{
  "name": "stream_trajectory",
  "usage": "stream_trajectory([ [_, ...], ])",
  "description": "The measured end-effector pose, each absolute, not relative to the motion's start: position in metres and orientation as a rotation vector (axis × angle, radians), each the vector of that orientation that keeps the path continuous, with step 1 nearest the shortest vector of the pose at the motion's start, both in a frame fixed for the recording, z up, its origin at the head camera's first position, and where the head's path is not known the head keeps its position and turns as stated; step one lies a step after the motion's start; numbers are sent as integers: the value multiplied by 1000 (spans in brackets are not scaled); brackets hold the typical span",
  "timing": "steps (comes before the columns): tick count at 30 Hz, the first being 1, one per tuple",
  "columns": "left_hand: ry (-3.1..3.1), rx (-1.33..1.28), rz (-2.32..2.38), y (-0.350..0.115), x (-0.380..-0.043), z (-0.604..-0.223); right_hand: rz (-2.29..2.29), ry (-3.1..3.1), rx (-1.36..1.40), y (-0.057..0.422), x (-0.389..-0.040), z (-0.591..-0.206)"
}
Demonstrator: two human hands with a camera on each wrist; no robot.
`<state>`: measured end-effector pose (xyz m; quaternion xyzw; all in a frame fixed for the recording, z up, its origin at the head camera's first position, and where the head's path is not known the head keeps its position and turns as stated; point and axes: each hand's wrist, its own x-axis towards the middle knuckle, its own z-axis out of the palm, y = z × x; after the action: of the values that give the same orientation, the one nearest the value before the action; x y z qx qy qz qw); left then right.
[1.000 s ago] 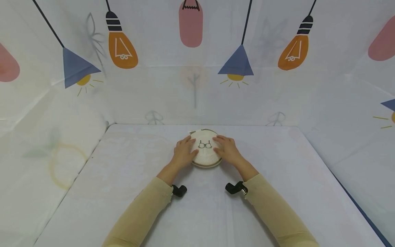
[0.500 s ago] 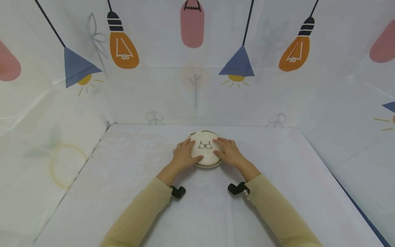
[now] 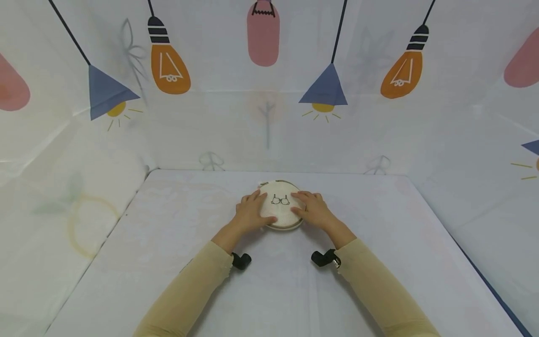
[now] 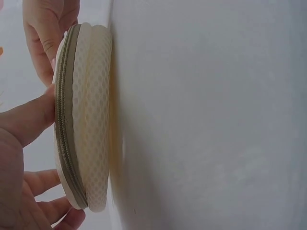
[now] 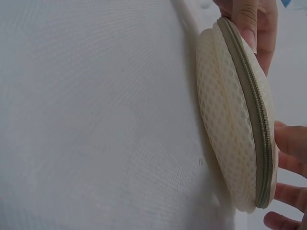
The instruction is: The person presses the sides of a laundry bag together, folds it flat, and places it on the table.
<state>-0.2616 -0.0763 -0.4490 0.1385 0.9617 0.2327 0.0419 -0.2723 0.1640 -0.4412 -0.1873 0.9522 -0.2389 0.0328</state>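
Observation:
A round cream mesh laundry bag (image 3: 284,214) lies flat on the white table, its lid printed with a small glasses-like line drawing. My left hand (image 3: 249,212) touches its left side, with the thumb on the lid near the front and the fingers spread toward the back. On the opposite side, my right hand (image 3: 315,211) rests relaxed fingers and thumb on the lid. The left wrist view shows honeycomb mesh walls below a khaki zipper (image 4: 64,120) running along the edge. Both hands appear again around the bag (image 5: 225,110) in the right wrist view.
The white-covered table (image 3: 269,290) stretches around the bag on all sides. Behind it hangs a pale curtain (image 3: 202,126) printed with lamps and bulbs. A black wrist camera (image 3: 241,261) sits at the left cuff, another black camera (image 3: 323,258) at the right.
Over the last second my left thumb has moved forward and inward across the bag's lid. The right hand stays almost where it was; the whole head view has shifted slightly.

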Motion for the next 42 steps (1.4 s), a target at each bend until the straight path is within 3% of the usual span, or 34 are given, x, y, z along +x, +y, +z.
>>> stream_trajectory([
  [42,2887,475,474,-77,-268,-445,-652,2846,-470,160,-279,-444],
])
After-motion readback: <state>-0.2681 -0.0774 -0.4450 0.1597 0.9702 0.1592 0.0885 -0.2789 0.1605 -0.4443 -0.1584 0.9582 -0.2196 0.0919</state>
